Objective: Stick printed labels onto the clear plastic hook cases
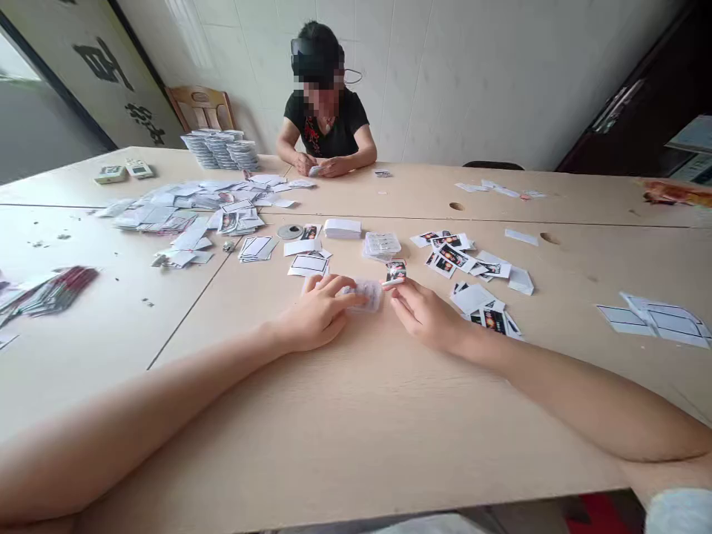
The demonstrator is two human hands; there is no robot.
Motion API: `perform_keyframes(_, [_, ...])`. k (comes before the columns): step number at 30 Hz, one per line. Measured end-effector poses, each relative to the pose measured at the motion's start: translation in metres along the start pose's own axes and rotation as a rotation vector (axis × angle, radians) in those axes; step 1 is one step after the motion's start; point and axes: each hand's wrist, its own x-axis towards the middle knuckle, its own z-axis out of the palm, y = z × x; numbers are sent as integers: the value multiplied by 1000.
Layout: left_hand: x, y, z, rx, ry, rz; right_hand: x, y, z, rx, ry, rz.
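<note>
My left hand (pixel 316 311) rests on the pale wooden table (pixel 356 430), its fingers curled round a small clear plastic case (pixel 368 294). My right hand (pixel 423 310) lies just right of the case, fingertips pinching a small printed card (pixel 394 280) at the case's right edge. Another clear case (pixel 381 245) stands a little farther back, next to a white stack of cards (pixel 343 228).
Loose printed cards (pixel 453 256) lie scattered to the right, more paper sheets (pixel 189 211) to the left. A person in a black top (pixel 328 130) sits across the table, handling cards. Stacked clear cases (pixel 219 148) stand far left. White sheets (pixel 656 320) lie near the right edge.
</note>
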Motion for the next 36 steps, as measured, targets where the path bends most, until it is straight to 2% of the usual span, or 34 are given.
perform_keyframes(4, [-1,2,-1,-145,-34,116,2,2,3,5,19,-29])
perform_keyframes(9, [-1,7,-4,-243,-15,207,3,1,3,-2,83,-95])
perform_keyframes(14, [0,19,-11,-300,-91,432,5,-5,-3,-27,87,-142])
perform_keyframes(21, [-1,40,-3,-439,-95,544,-1,-7,-6,4,123,-193])
perform_keyframes(23, [0,40,-4,-484,-78,523,-2,-10,-7,43,148,-219])
perform_keyframes(25, [0,35,-10,-549,-19,435,-3,-16,-9,113,151,-237])
perform_keyframes(28, [-2,29,-22,-593,143,184,-4,-28,-13,250,69,-256])
perform_keyframes(30, [-3,28,-31,-574,210,47,-6,-35,-12,323,-15,-287])
perform_keyframes(32, [-3,31,-37,-567,169,9,-8,-39,-9,356,-68,-336])
perform_keyframes(36, [-2,42,-42,-621,-29,52,-12,-41,-1,300,-92,-407])
